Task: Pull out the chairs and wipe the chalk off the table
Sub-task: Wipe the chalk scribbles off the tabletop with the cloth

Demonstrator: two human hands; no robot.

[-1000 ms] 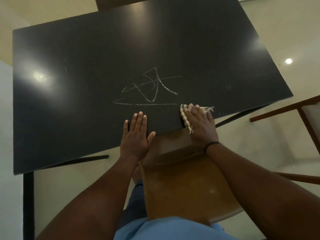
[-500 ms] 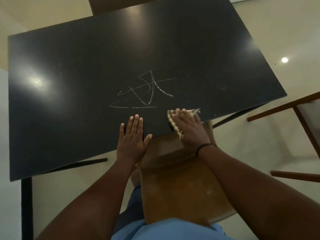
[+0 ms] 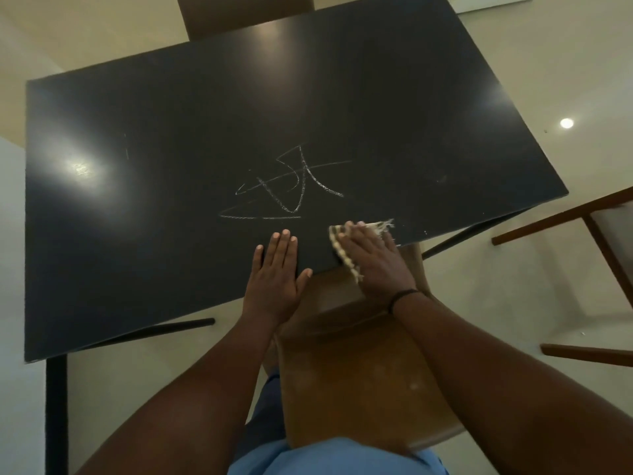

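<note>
A black table fills most of the view. White chalk scribbles mark its middle, just beyond my hands. My left hand lies flat on the near edge of the table, fingers straight. My right hand presses a beige frayed cloth flat onto the tabletop right of the scribbles, at the near edge. A brown wooden chair stands pulled out below my arms, its seat partly under the table edge.
Another wooden chair stands off the table's right corner. A dark chair back shows at the far side. A black table leg drops at the near left. Pale floor surrounds the table.
My right hand has slid the cloth leftward along the near edge, and the right end of the lowest chalk line is gone. My left hand stays flat in place.
</note>
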